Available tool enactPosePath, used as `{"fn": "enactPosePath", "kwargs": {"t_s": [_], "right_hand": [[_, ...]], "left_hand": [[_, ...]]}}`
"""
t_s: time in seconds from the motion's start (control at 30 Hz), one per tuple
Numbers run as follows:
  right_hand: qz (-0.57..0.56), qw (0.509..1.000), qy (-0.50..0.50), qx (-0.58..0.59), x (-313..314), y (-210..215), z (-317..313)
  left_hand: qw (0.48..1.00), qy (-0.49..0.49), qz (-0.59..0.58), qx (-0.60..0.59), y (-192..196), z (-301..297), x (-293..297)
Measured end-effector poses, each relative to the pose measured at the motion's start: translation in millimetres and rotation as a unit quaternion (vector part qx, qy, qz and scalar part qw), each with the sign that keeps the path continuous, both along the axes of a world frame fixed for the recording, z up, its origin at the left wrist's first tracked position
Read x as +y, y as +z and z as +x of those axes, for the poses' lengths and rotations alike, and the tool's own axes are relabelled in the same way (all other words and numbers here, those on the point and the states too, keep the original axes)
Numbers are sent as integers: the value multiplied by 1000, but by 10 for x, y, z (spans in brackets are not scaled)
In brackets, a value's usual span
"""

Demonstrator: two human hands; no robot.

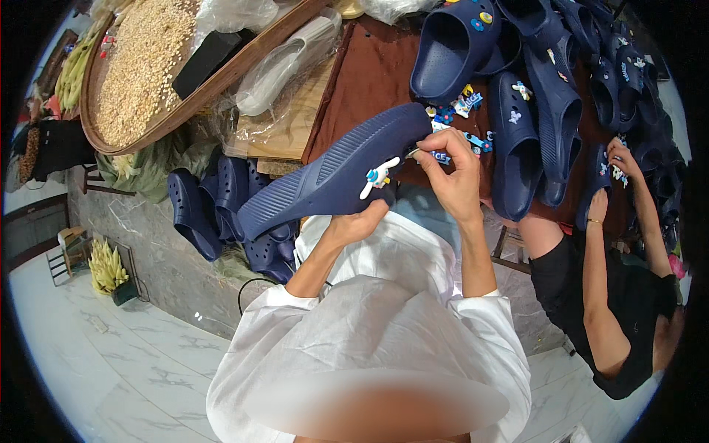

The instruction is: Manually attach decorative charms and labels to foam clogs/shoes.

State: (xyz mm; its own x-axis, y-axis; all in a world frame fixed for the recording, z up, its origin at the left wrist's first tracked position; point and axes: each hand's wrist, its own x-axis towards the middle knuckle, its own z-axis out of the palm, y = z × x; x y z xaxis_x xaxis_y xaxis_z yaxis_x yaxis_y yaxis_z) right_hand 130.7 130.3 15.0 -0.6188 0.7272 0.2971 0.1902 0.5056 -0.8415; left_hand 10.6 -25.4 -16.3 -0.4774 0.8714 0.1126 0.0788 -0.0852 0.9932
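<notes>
My left hand (pixel 362 223) is closed round the side of a navy blue slipper (pixel 310 177), held tilted with its ribbed side showing. A white rabbit-like shoe charm (pixel 379 178) with blue and yellow parts sits on its upper, just above my left fingers. Beside the upper, my right hand (pixel 452 173) pinches something small between thumb and forefinger; the fingers mostly hide it. Past that hand lie several loose colourful shoe charms (pixel 465 101) on the brown cloth (pixel 365 70).
More navy slippers (pixel 513 148) lie to the right, some with charms. At far right, a co-worker's hands (pixel 622 159) handle another slipper. Navy clogs (pixel 193 214) hang at the left table edge. A wooden tray of grains (pixel 140 70) and a plastic-wrapped white slipper (pixel 284 66) lie at upper left.
</notes>
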Motion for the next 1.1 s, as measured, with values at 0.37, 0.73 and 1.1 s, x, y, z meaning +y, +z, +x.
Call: {"fn": "enactPosePath", "kwargs": {"t_s": [0.37,0.73,1.1], "right_hand": [[-108,993,-34,-9,-25,-20,8],[-200,970,133,21,95,-31,50],[-155,982,107,-7,42,-104,-21]], "left_hand": [[1000,-25,8,8,-55,-104,-56],[976,-39,-40,-212,-145,-181,-94],[987,-10,8,-160,-88,-95,-54]]}}
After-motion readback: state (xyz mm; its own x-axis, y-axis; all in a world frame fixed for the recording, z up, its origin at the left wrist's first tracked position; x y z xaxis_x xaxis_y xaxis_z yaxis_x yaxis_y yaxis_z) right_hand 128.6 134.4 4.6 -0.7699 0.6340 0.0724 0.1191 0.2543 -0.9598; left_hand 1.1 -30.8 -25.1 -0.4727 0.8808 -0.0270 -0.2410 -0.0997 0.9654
